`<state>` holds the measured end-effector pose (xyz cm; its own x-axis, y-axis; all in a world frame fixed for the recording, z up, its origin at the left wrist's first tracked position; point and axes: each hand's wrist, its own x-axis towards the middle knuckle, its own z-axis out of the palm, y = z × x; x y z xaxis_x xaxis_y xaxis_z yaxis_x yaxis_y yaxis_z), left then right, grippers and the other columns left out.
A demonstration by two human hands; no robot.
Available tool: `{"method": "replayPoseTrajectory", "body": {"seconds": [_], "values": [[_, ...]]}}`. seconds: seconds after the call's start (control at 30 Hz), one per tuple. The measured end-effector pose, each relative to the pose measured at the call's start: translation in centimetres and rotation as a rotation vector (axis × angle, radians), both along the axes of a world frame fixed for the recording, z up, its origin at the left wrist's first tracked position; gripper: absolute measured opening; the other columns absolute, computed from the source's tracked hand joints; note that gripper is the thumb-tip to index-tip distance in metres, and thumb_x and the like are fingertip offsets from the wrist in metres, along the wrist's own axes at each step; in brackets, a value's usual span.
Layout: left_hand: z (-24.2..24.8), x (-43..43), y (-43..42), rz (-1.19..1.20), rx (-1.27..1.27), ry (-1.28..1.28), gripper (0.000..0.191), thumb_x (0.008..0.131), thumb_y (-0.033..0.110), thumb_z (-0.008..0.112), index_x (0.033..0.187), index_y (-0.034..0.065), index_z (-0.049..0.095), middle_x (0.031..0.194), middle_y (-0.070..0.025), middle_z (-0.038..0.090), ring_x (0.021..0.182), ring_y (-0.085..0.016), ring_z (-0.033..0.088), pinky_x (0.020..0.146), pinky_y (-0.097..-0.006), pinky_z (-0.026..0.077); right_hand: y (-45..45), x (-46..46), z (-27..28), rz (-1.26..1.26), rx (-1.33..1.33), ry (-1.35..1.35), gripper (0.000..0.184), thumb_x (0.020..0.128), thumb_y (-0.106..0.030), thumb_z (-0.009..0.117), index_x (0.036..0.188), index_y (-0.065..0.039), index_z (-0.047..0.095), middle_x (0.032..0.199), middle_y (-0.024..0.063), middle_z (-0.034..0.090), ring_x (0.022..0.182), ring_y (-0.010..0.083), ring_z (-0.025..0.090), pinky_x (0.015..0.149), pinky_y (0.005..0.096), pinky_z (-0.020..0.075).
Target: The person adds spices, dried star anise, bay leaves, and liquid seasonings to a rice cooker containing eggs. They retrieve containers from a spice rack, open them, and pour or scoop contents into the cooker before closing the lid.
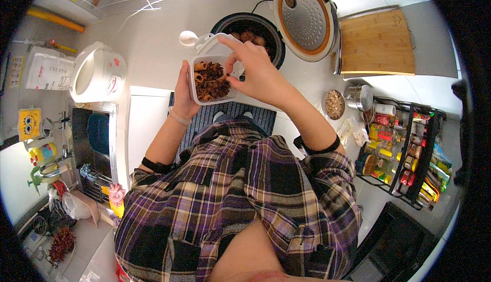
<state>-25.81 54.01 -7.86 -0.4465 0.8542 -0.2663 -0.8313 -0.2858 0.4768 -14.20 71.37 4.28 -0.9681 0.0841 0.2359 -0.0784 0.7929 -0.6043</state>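
My left hand [185,94] holds a clear plastic container [197,98] from its left side. Inside lie dried spices [211,76], with rolled bark pieces like cinnamon sticks among dark bits. Over the container's right side is my right hand [255,72], thumb and forefinger close together near the spices; whether a small piece is between them, I cannot tell. The container's raised lid [215,41] is partly behind my right hand. Just beyond stands an open rice cooker [279,57] with round brown items in its pot, its lid [307,23] tipped up. A white spoon [188,38] rests left of the container.
A wooden cutting board [376,44] leans at the back right. Nearer on that side are a metal bowl of chopped food [334,104] and a black rack [406,155] of bottles and jars. At left stand a white lidded pot [98,72] and a sink [92,128].
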Motion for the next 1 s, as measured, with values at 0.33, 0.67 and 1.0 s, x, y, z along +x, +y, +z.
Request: {"method": "replayPoseTrajectory", "body": {"seconds": [0.33,0.67,1.0], "values": [[0.0,-0.1,-0.3,0.020,0.137,-0.082,0.062,0.106,0.054,0.032,0.140,0.0040,0.049,0.132,-0.0167,0.060,0.117,-0.029,0.063,0.098,-0.0457,0.055,1.1,-0.1,1.3,-0.126,-0.348,-0.028,0.080,0.078,-0.005,0.078,0.149,-0.010,0.042,0.089,-0.0001,0.066,0.080,0.0118,0.050,0.080,0.0272,0.0464],[-1.9,-2.0,-4.2,0.230,0.026,-0.093,0.055,0.108,0.046,0.032,0.141,0.0055,0.050,0.138,-0.0141,0.057,0.127,-0.031,0.055,0.108,-0.0476,0.048,9.1,-1.5,-5.9,-0.481,-0.111,0.143,0.076,0.079,-0.009,0.077,0.147,-0.004,0.044,0.087,0.0001,0.065,0.080,0.0114,0.053,0.080,0.0272,0.0477],[-2.5,-2.0,-4.8,0.207,0.032,-0.050,0.060,0.105,0.049,0.041,0.143,0.0035,0.048,0.141,-0.0156,0.056,0.128,-0.032,0.055,0.110,-0.0487,0.046,9.8,-5.7,-10.9,-0.425,0.289,0.001,0.069,0.084,-0.015,0.076,0.145,-0.008,0.045,0.104,0.0021,0.072,0.103,0.0249,0.061,0.104,0.0451,0.0381]]}}
